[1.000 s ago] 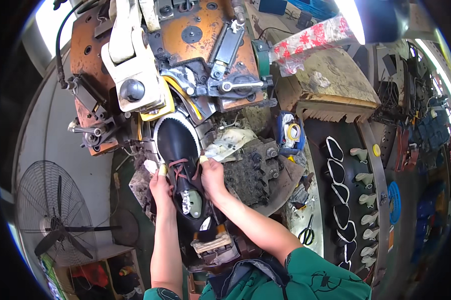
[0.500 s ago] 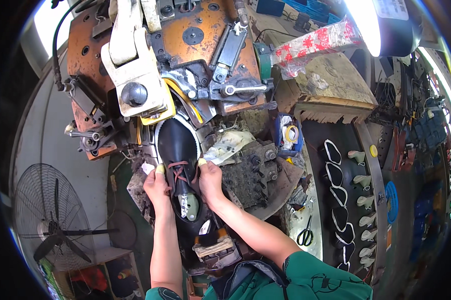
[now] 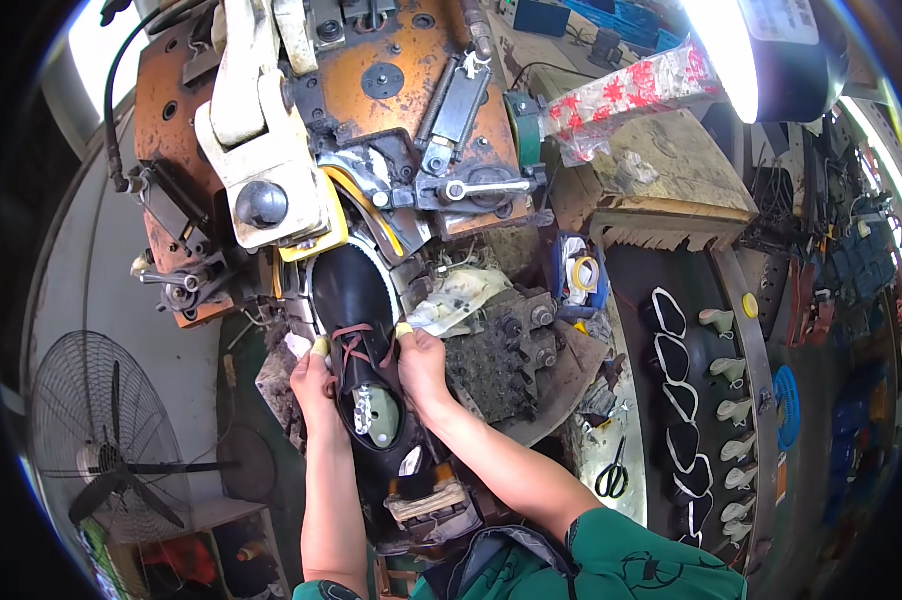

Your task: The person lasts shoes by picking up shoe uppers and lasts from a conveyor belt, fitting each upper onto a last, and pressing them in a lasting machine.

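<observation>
A black leather shoe upper (image 3: pixel 352 300) with brown laces sits on a pale green last (image 3: pixel 375 420), its toe pushed into the jaws of a large orange and cream machine (image 3: pixel 301 130). My left hand (image 3: pixel 313 380) grips the shoe's left side and my right hand (image 3: pixel 423 365) grips its right side. Both index fingers wear yellow fingertip covers. The toe is partly hidden under the machine's yellow-edged head.
A standing fan (image 3: pixel 101 440) is at the lower left. A rack (image 3: pixel 746 400) with several black shoe uppers on lasts runs down the right, scissors (image 3: pixel 614 478) beside it. A wooden box (image 3: pixel 671 170) and a red-patterned wrapped bundle (image 3: pixel 621 100) lie behind.
The shoe and both hands have shifted slightly forward, the toe going deeper under the machine head. My grip on both sides stays the same.
</observation>
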Demonstrator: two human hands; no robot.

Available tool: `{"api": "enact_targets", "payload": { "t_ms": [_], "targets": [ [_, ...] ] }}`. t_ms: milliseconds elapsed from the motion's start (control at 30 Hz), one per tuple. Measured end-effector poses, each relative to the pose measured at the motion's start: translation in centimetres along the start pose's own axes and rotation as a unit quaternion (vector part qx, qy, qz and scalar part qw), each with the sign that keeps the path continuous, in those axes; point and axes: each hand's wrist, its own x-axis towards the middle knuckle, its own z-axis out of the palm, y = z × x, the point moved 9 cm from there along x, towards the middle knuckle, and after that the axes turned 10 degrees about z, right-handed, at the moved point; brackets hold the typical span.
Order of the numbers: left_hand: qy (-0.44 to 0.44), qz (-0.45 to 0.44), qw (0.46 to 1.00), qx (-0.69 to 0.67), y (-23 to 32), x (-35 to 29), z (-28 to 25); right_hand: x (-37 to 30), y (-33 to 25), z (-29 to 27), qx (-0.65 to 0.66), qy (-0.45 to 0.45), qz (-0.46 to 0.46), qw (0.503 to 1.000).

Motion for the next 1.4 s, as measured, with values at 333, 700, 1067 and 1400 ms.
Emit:
{"api": "enact_targets", "payload": {
  "t_ms": [333,700,1067,1400],
  "targets": [
    [0.015,0.044,0.999,0.003,-1.0,0.0,-0.9,-0.1,-0.9,0.4,-0.072,0.033,-0.053,0.995],
    [-0.017,-0.186,0.979,0.086,-16.6,-7.1,-11.8,-2.3,0.6,-7.2,-0.018,-0.015,0.082,0.996],
    [-0.084,-0.175,0.965,0.175,-25.4,-15.8,-20.9,-6.0,-3.7,-7.1,-0.102,-0.109,0.012,0.989],
    [-0.025,0.064,0.9,0.43,8.7,-18.7,-10.3,-15.3,-7.3,-11.6,-0.092,-0.195,-0.039,0.976]
  ]
}}
